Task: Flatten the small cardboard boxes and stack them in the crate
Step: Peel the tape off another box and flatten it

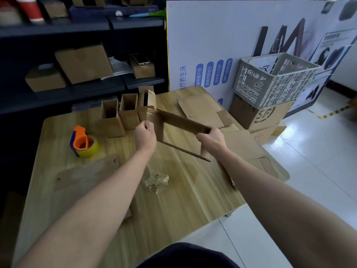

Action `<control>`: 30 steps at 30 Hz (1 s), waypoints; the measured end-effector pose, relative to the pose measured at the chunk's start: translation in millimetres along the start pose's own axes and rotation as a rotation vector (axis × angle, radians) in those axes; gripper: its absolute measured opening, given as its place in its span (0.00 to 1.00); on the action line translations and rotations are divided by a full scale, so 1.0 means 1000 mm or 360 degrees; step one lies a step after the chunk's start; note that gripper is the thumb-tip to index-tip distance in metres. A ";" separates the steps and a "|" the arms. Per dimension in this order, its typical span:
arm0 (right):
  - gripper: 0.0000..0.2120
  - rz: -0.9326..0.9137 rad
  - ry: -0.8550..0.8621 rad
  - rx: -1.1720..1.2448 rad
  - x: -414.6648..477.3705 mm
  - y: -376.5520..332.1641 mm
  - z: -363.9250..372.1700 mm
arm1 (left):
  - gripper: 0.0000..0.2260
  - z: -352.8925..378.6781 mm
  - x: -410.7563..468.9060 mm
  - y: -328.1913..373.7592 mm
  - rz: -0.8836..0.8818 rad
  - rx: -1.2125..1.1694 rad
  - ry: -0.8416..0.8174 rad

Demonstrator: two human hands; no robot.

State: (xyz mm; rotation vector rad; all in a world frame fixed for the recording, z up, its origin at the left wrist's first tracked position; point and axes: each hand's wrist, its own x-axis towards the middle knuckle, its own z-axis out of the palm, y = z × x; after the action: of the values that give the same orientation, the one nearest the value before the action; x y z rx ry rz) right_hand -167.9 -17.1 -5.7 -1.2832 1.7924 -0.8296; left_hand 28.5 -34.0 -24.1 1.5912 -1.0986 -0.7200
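The left forearm [108, 190] comes in at the lower left of the frame and the right forearm [270, 190] at the lower right. Both are uncovered from the frame's edge to the wrist. The left hand [145, 135] and right hand [211, 139], near the middle, are bare too. At the bottom centre shows a rounded patch of plain dark navy cloth [189, 255]; which garment it is cannot be told.

Both bare arms stretch forward, elbows nearly straight. The left hand [145, 138] pinches one end of a cardboard box [183, 122] with its fingers curled. The right hand [212, 141] grips the other end.
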 end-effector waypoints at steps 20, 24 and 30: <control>0.31 0.0022 -0.0149 -0.0401 0.011 0.024 -0.008 | 0.19 0.025 -0.004 -0.018 -0.1022 -0.0632 -0.0471; 0.39 0.0326 -0.0139 -0.0319 0.022 0.055 -0.025 | 0.19 0.031 -0.020 -0.024 -0.1098 -0.0567 -0.0652; 0.26 0.0435 -0.0103 -0.0338 0.025 0.092 -0.030 | 0.24 0.062 -0.045 -0.057 -0.1081 0.0130 -0.0826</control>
State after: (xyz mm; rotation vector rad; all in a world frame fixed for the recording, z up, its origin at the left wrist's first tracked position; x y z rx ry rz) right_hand -240.8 -13.1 -73.6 -1.1452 1.9880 -0.4511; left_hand -26.3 -14.9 -99.9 1.9211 -0.9331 -1.6246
